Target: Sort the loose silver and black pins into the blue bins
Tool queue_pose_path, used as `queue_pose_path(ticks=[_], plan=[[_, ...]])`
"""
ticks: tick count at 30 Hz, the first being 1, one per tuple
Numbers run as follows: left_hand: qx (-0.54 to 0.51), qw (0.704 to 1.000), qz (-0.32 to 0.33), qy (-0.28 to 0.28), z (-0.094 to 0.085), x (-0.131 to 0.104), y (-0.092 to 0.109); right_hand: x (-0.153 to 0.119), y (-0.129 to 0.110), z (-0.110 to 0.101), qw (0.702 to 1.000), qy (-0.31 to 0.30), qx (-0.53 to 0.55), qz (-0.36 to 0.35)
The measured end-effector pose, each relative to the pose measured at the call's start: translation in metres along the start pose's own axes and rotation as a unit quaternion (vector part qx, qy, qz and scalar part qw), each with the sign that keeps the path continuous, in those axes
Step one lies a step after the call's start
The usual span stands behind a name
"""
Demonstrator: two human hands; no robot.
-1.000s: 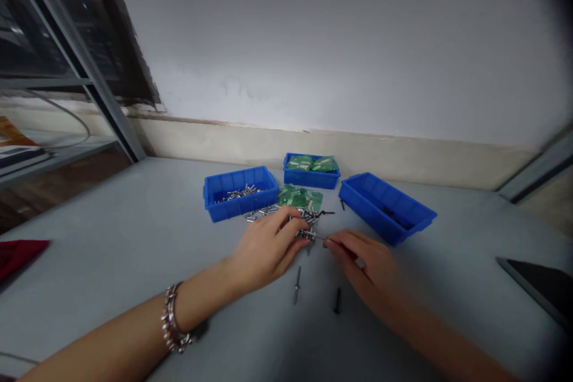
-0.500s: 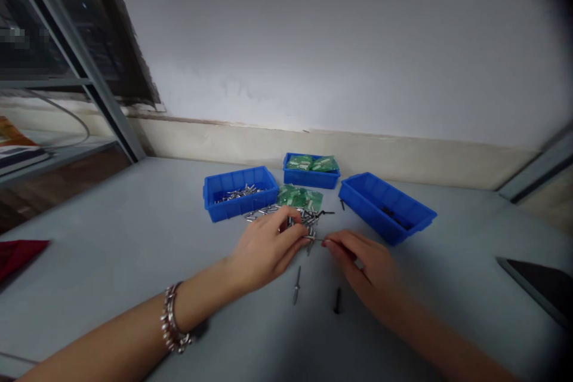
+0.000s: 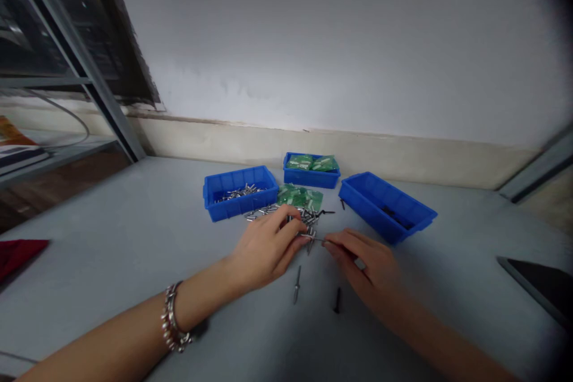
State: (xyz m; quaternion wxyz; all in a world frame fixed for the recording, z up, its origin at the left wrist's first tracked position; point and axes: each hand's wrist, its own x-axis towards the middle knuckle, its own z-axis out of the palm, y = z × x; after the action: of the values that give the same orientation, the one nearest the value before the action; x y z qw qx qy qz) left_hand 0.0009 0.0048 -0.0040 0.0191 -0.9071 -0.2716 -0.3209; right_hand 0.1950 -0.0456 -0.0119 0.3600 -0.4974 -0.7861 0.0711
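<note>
Between my two hands a thin silver blind rivet (image 3: pixel 317 239) lies nearly level. My left hand (image 3: pixel 271 248) pinches one end with thumb and fingers, and my right hand (image 3: pixel 360 259) pinches the other. Fingertips cover part of it. Behind my left hand, and partly hidden by it, is a loose pile of silver rivets (image 3: pixel 308 216). A single rivet (image 3: pixel 297 285) rests on the table below the hands, with a black screw (image 3: pixel 338 300) to its right.
On the grey table (image 3: pixel 179 221) stand a blue bin of silver rivets (image 3: pixel 215 212), a blue bin with green packets (image 3: pixel 312 179) and a blue bin holding dark pieces (image 3: pixel 371 209). A green packet (image 3: pixel 299 195) lies behind the pile. A dark flat object (image 3: pixel 537 286) sits far right.
Both hands stay almost in place, still pinching the rivet. The fingers of my left hand have shifted very slightly. Everything else is the same.
</note>
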Motion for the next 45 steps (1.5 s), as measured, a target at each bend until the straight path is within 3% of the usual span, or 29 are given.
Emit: queue_pose_path(ticks=[20, 29, 45], plan=[[0.017, 0.999, 0.029, 0.012, 0.0005, -0.0005, -0.0012, 0.0004, -0.0007, -0.0003, 1.000, -0.001, -0.006, -0.009], [0.008, 0.999, 0.031, 0.010, -0.0014, 0.0003, 0.0006, -0.0010, -0.0014, 0.0011, 1.000, 0.006, 0.007, 0.027], [0.000, 0.999, 0.037, 0.004, -0.0018, 0.0013, -0.0003, -0.0001, -0.0007, -0.0001, 1.000, 0.000, -0.009, -0.009]])
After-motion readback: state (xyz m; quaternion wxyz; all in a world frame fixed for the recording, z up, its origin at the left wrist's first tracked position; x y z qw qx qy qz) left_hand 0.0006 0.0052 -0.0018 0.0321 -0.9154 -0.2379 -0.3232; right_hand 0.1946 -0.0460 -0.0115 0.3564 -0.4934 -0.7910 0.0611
